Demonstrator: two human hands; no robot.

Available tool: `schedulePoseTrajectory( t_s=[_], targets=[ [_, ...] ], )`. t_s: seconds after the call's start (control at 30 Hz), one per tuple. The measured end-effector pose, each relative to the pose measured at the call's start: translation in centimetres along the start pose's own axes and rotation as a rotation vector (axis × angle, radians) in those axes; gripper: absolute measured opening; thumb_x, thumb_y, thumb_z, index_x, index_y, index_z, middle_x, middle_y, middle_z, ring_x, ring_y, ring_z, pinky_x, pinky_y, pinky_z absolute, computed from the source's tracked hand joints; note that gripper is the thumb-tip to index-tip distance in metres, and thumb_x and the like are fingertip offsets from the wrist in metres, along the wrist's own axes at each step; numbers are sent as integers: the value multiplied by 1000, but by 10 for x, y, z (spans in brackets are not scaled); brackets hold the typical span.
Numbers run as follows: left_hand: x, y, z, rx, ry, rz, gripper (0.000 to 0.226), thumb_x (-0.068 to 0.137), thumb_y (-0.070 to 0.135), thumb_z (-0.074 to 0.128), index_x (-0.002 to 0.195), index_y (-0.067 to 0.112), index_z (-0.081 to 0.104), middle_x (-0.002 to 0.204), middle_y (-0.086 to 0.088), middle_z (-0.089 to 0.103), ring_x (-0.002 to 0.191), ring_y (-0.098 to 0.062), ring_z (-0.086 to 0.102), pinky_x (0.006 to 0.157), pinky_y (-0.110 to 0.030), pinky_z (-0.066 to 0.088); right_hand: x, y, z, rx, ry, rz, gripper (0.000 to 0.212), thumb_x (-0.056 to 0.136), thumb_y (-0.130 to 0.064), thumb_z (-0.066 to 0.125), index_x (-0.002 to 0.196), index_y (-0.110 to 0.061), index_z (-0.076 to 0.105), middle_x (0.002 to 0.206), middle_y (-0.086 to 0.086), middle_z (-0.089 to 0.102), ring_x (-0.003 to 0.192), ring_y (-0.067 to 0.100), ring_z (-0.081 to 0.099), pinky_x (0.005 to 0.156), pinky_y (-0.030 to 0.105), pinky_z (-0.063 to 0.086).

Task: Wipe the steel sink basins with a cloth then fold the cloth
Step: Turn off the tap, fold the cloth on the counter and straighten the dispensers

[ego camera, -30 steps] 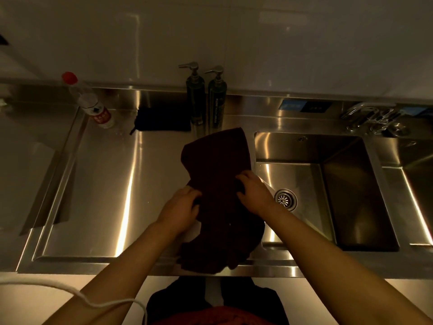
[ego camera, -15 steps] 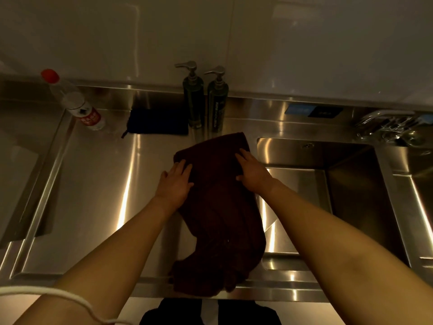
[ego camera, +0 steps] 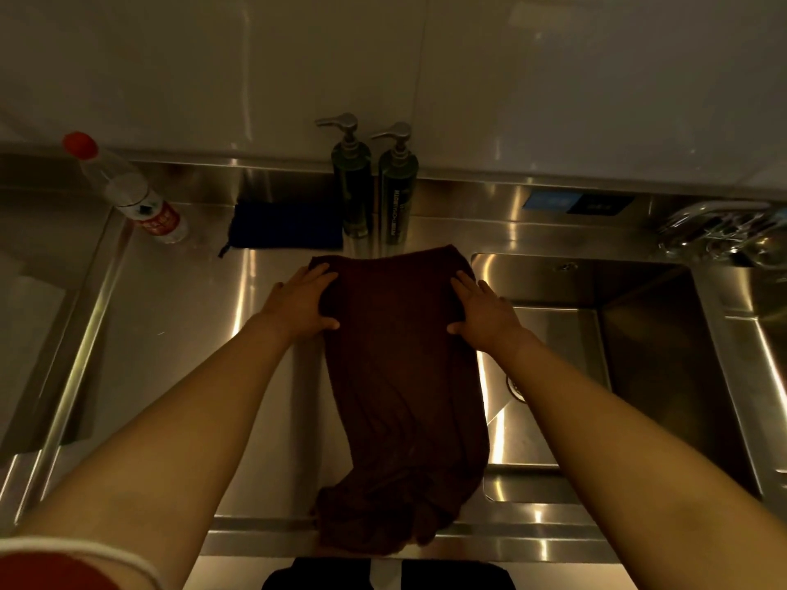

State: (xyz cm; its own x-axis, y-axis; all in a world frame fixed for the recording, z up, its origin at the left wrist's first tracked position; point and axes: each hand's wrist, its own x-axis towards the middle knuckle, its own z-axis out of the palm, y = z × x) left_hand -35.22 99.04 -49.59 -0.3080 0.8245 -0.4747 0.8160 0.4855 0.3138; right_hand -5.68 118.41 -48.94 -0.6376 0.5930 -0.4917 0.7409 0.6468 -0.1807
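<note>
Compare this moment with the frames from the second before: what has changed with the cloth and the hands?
Both hands slid apart to the far corners of the dark cloth: left hand and right hand now pin it spread flat on the counter, no longer bunched. The pump bottles and the spray bottle stayed put.

Kitchen wash-up station — dim, warm light. One continuous stainless steel surface (ego camera: 179, 334) with a raised back lip, a deep steel sink basin (ego camera: 639, 355) with a drain set into it. Chrome tap (ego camera: 719, 223) at far right. Two pump dispensers (ego camera: 374, 185) stand against the pale wall panels — beside them a red-capped bottle (ego camera: 127, 189).
</note>
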Motion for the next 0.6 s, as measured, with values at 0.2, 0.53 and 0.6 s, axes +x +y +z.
schedulePoseTrajectory(
  t_s=[0.2, 0.53, 0.6],
  targets=[
    [-17, 19, 18, 16, 62, -55, 94, 90, 36, 75, 165, 24, 19, 174, -6, 2, 159, -30, 8, 123, -63, 19, -1, -12, 1, 76, 100, -52, 92, 89, -45, 71, 162, -23, 18, 171, -2, 6, 156, 26, 11, 120, 61, 16],
    [-42, 36, 50, -21, 50, -5, 112, 84, 60, 76, 167, 26, 8, 174, -5, -4, 160, -29, 4, 126, -55, 20, 24, -27, -12, 50, 40, -118, 93, 96, -41, 65, 164, -13, 8, 171, 4, -4, 158, 25, 6, 125, 50, 20],
    [-40, 28, 47, -21, 40, 5, 116, 79, 61, 79, 166, 29, 9, 174, -2, -5, 160, -26, 3, 126, -57, 18, 33, -22, -17, 30, 18, -97, 97, 95, -47, 65, 164, -13, 6, 171, 4, -5, 158, 26, 5, 125, 53, 19]
  ],
)
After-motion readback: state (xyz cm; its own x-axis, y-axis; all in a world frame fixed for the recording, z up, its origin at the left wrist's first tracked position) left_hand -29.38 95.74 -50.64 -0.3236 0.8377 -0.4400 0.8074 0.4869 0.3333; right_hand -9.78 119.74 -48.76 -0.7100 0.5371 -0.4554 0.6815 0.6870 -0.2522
